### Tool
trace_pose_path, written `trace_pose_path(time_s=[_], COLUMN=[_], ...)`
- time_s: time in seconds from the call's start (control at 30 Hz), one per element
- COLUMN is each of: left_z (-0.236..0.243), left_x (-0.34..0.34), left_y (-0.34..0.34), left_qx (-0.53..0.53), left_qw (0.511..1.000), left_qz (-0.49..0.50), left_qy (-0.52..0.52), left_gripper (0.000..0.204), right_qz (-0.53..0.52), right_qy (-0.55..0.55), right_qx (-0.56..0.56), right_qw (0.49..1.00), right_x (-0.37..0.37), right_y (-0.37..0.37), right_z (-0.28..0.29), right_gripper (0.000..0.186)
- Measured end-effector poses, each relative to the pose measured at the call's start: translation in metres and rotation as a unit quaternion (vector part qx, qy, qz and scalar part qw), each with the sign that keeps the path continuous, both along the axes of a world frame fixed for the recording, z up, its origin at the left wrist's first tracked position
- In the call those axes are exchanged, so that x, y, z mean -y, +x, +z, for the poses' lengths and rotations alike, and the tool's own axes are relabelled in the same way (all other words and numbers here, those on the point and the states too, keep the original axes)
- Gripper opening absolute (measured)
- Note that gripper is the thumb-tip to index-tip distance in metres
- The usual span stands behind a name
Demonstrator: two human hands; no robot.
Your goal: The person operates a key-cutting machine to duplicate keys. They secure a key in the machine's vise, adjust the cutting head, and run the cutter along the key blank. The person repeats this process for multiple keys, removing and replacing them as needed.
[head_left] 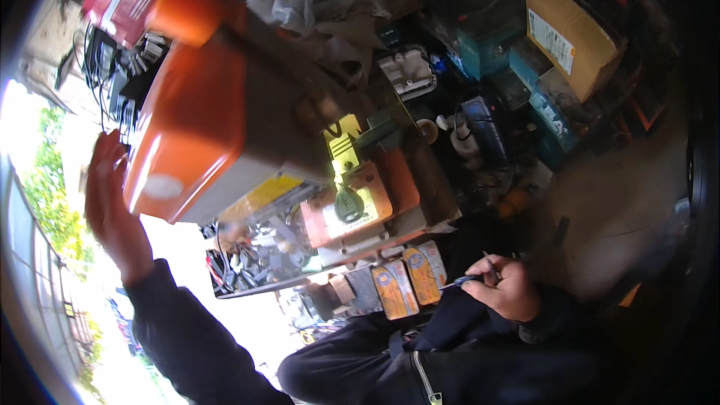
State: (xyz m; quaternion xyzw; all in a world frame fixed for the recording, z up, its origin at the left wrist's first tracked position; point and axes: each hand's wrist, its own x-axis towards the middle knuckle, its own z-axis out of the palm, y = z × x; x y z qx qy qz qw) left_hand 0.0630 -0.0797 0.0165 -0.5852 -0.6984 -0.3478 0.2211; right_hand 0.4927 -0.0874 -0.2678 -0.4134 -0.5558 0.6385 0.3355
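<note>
My left hand (112, 210) is raised at the left edge of a large orange and grey machine (191, 127). Its fingers are stretched out, and nothing shows in them; whether it touches the casing I cannot tell. Low on the right, above my lap, my right hand (502, 289) is closed around a small dark tool (469, 280) with a thin metal tip. Its exact kind is unclear. On the machine's front, a key with a dark grey head (349, 204) stands below a yellow clamp-like part (343, 146), over an orange block (322, 223).
Two orange and white flat boxes (395, 290) lie just left of my right hand. Beneath the machine sits a tray of small metal parts (259, 259). A brown cardboard box (574, 37) rests on teal boxes at the far right. Black cables (97, 79) hang beyond my left hand.
</note>
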Motion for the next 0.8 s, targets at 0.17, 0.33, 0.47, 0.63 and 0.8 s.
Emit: trace_pose_path(time_s=[0.17, 0.33, 0.47, 0.63, 0.8], left_z=[0.009, -0.002, -0.006, -0.015, -0.01], left_x=[-0.026, -0.052, -0.054, -0.059, -0.056], left_y=[0.087, 0.138, 0.143, 0.145, 0.147], left_qx=[0.094, 0.212, 0.18, 0.161, 0.143], left_qw=[0.983, 0.962, 0.971, 0.975, 0.98], left_qz=[-0.146, -0.046, -0.028, -0.006, 0.012], left_qy=[0.054, 0.166, 0.156, 0.15, 0.137], left_gripper=[0.087, 0.091, 0.09, 0.088, 0.087], right_qz=[-0.012, -0.013, 0.009, 0.034, 0.117], right_qy=[-0.046, -0.166, -0.191, -0.24, -0.105], right_qx=[0.035, -0.03, -0.065, -0.116, -0.098], right_qw=[0.998, 0.986, 0.979, 0.963, 0.983], right_x=[-0.013, -0.018, -0.017, -0.005, 0.027], right_y=[0.017, 0.031, 0.029, 0.024, 0.045], right_z=[-0.032, -0.065, -0.094, -0.131, -0.202], right_gripper=[0.014, 0.02, 0.022, 0.032, 0.03])
